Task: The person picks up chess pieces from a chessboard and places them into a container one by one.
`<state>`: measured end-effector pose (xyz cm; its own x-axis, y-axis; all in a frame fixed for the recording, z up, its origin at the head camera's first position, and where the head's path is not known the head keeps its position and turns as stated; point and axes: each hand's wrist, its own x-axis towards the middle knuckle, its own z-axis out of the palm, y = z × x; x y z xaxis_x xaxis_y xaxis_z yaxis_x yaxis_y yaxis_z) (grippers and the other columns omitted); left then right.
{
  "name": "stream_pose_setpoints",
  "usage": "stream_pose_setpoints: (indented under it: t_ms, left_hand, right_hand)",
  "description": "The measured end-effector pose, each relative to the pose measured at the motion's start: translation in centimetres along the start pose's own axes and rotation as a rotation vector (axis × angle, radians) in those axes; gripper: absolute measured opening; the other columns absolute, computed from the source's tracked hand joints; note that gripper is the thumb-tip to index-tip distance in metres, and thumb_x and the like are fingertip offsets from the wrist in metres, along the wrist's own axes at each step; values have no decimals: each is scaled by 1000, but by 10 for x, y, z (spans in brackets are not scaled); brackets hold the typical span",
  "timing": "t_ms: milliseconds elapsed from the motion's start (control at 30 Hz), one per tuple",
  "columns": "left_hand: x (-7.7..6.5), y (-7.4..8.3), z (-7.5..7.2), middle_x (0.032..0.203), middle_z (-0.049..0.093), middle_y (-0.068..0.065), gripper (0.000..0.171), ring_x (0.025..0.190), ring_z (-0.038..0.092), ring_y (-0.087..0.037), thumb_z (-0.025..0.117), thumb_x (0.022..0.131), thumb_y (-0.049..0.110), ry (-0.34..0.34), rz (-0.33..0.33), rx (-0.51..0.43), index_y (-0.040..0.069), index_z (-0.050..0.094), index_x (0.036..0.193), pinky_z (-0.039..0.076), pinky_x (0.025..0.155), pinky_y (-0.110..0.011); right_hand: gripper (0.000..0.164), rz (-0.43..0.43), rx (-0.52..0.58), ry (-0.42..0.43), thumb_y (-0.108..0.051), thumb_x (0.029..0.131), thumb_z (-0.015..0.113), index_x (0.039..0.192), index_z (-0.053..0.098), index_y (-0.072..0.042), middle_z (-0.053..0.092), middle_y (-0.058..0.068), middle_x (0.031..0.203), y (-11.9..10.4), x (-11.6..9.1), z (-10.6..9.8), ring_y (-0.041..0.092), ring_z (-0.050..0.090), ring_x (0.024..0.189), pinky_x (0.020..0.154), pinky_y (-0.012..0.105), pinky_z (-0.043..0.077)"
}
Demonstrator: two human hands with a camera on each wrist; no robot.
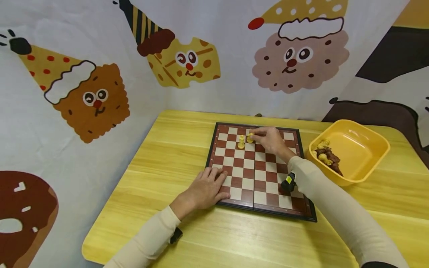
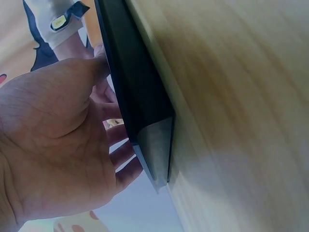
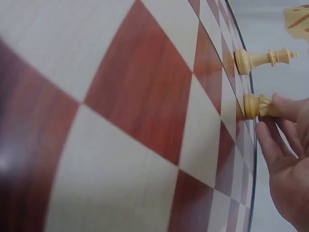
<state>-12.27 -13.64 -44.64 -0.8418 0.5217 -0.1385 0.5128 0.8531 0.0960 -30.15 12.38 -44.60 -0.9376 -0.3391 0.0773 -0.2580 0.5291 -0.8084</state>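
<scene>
My right hand (image 1: 269, 139) is over the far part of the chessboard (image 1: 237, 172), thumb and fingers pinching a short pale yellow chess piece (image 3: 251, 106) around its upper part. Its round base shows at the board, while the fingers hide most of its top. Just left of it in the head view stands a taller pale yellow king (image 1: 241, 142), upright on the squares. At the board's near left corner, my left hand (image 1: 205, 188) rests with spread fingers on the edge. In the left wrist view, its palm faces the dark side of the board (image 2: 140, 72).
A yellow plastic bin (image 1: 365, 149) stands right of the board, with several pale and brown chess pieces (image 1: 326, 154) heaped in its left side. Everything sits on a wood-grain table (image 1: 147, 163). A printed cloth (image 1: 201, 96) hangs behind the table and along its left.
</scene>
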Motion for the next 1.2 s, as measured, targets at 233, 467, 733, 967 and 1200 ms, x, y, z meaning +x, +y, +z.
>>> stream_pose_setpoints:
  t_ms: [233,467,733,967,1200]
  left_hand:
    - [0,2,-2,149,39,-15,74,129,39,-32,45,103,59,6,4,27,7,39,156,33,111,-46]
    - [-1,6,-4,148,40,-16,74,129,40,-33,47,103,58,19,17,33,6,41,155,35,110,-46]
    - [-4,8,-12,148,39,-16,72,129,39,-34,49,103,55,3,-2,2,6,41,155,34,110,-47]
    - [-3,7,-9,148,39,-17,71,129,38,-35,50,103,53,10,-5,-23,5,42,154,34,109,-48]
    - [-3,8,-11,149,38,-16,71,132,37,-34,49,104,53,-17,-17,-37,5,39,155,33,110,-48]
  right_hand:
    - [23,-7,26,12,-13,96,74,117,77,-4,73,14,112,-1,0,-1,24,70,82,57,28,48]
    - [23,-5,56,64,-17,96,74,115,78,-5,72,13,117,-3,-2,-9,26,68,83,57,26,47]
    - [25,3,83,80,-21,97,73,117,78,-6,71,12,119,-10,-2,-21,24,67,102,69,28,52]
    - [24,26,85,108,-21,96,74,116,78,-8,72,10,117,-8,-9,-28,23,69,98,80,45,55]
    - [25,31,14,63,-21,97,74,116,78,-7,72,11,113,-6,-17,-38,27,68,99,75,38,55]
